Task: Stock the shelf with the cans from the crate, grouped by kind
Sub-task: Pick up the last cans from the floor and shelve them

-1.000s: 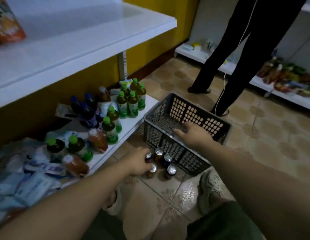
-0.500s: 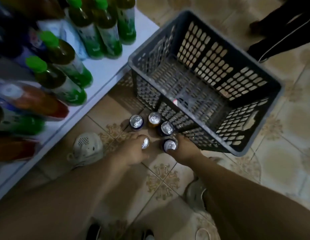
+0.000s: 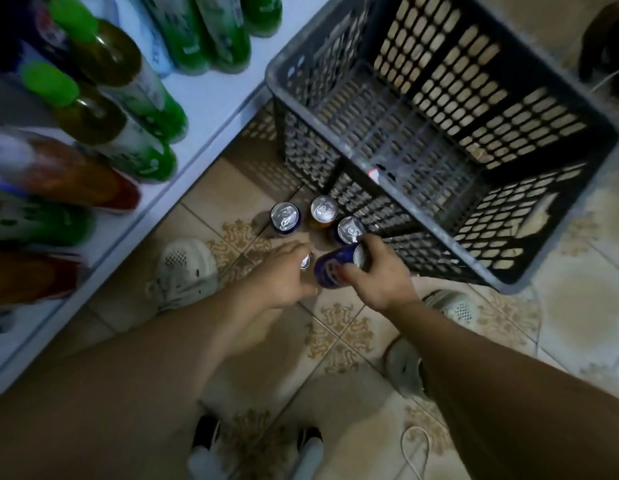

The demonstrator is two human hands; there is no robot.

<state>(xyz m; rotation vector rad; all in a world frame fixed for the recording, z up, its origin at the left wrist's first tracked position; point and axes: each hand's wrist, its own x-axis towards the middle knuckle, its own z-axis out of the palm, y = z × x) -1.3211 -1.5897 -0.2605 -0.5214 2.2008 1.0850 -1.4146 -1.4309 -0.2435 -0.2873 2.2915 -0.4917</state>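
Note:
My right hand [image 3: 377, 277] grips a blue can [image 3: 332, 268], tilted and lifted off the tiled floor. My left hand [image 3: 278, 275] curls round another can [image 3: 306, 261]; only its silver top shows. Three cans stand upright on the floor just beyond my hands: a blue can [image 3: 285, 217], an orange can [image 3: 324, 210] and a dark can [image 3: 349, 228], close against the near wall of the grey plastic crate [image 3: 509, 278]. No cans show inside the crate. The low white shelf [image 3: 214, 98] runs along the left.
Green-capped tea bottles [image 3: 128, 95] and red-orange bottles [image 3: 69, 174] crowd the shelf. My white shoes [image 3: 187, 271] sit on the floor on either side of my hands. A white cable [image 3: 415, 452] lies near the bottom. Another person's dark shoe [image 3: 605, 50] shows at top right.
My right hand has lifted and tipped its blue can off the floor. My left hand stays on its can. The camera has moved closer to the floor.

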